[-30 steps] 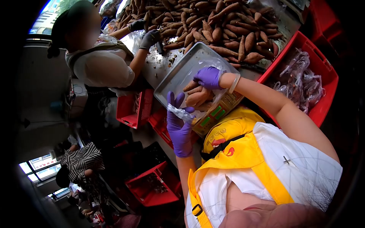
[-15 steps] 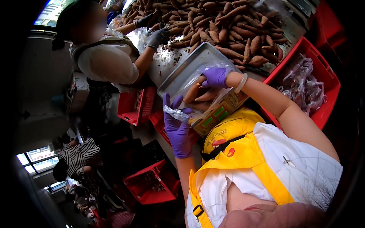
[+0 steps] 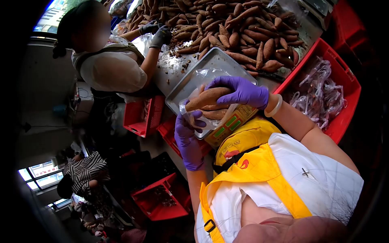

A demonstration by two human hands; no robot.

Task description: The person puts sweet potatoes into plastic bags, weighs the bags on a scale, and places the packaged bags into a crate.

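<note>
In a purple glove, my right hand grips a long brown sweet potato from above, at the mouth of a clear plastic bag. My left hand, gloved the same way, has its fingers curled on the bag's near-left edge. More sweet potatoes show inside the bag, under the one I hold. Beneath the bag is the grey metal tray of a weighing scale with lit green displays. My left fingertips are partly hidden by plastic.
A big heap of sweet potatoes covers the table beyond the tray. On the right, a red crate holds filled or crumpled clear bags. Other red crates stand at lower left. A co-worker with dark gloves works at upper left.
My right hand has drawn back out of the bag's depth and lifted, with a sweet potato now plainly in its grasp. My left fingers have curled in more on the plastic.
</note>
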